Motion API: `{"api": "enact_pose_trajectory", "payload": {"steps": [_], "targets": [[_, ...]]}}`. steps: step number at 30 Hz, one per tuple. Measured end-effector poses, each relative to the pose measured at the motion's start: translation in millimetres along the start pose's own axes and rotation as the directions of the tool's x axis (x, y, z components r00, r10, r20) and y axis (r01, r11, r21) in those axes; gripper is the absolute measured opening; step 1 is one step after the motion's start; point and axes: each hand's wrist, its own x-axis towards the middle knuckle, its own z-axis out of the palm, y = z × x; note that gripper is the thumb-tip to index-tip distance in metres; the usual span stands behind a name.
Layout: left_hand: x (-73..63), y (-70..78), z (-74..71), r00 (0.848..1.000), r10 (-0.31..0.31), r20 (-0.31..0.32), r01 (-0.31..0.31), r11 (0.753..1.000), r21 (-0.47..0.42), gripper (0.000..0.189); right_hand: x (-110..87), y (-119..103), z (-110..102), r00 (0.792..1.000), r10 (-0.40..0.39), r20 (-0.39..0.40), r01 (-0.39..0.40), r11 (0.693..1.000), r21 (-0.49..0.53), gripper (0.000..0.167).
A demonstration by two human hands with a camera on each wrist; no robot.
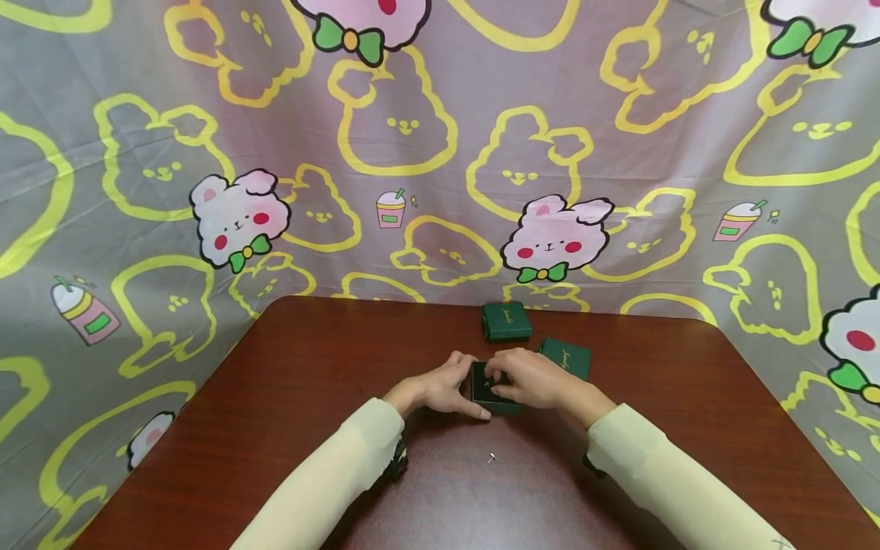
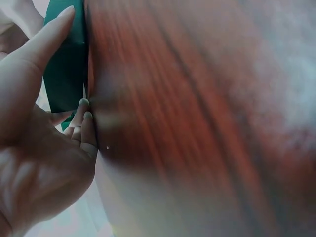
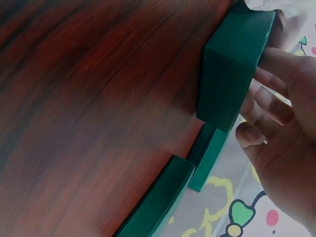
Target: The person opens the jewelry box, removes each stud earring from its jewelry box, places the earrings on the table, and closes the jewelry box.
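Note:
My left hand (image 1: 443, 386) grips a small green box (image 1: 507, 409) from its left side, thumb at the near edge and fingers round the far side. The box is uncovered, and a black insert (image 1: 479, 373) with a tiny silver piece (image 1: 486, 383) on it shows inside. Over the right part of the insert is my right hand (image 1: 532, 378), its fingers bent down into the box. In the right wrist view its thumb and fingertips are at the rim of the box; I cannot tell whether they pinch anything. A small silver stud-like piece (image 1: 491, 458) lies on the table nearer to me.
Behind the right hand lies a flat green piece with gold lettering (image 1: 567, 357), like a box lid. A closed green box (image 1: 506, 321) with similar lettering stands at the back of the brown table (image 1: 330, 344). A patterned cloth (image 1: 440, 191) hangs behind the table.

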Motion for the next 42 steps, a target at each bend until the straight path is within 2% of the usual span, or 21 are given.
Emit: {"api": "enact_pose_trajectory", "payload": {"steps": [9, 16, 25, 32, 42], "targets": [[0.6, -0.4, 0.7, 1.0, 0.017, -0.02, -0.018, 1.0, -0.004, 0.07, 4.6, 0.8, 3.2, 1.0, -0.016, -0.007, 0.016, 1.0, -0.019, 0.023], [1.5, 0.3, 1.9, 0.999, 0.014, -0.033, -0.014, 1.0, -0.002, 0.07, 6.2, -1.0, 4.7, 1.0, -0.012, -0.004, 0.012, 1.0, -0.022, 0.021], [2.9, 1.1, 2.6, 0.999, -0.01, -0.036, 0.01, 1.0, -0.008, 0.071, 8.6, -4.9, 6.6, 0.999, 0.034, 0.011, -0.034, 0.998, -0.052, 0.019], [3.4, 3.4, 2.1, 0.998, -0.044, -0.038, 0.043, 0.999, -0.033, 0.07, 11.5, -10.3, 4.3, 0.995, 0.086, 0.053, -0.082, 0.994, -0.077, 0.018], [6.0, 7.6, 0.2, 0.998, -0.047, -0.041, 0.048, 0.999, 0.017, 0.067, 14.7, -9.3, 3.7, 0.992, 0.105, 0.072, -0.098, 0.991, -0.088, 0.014]]}}
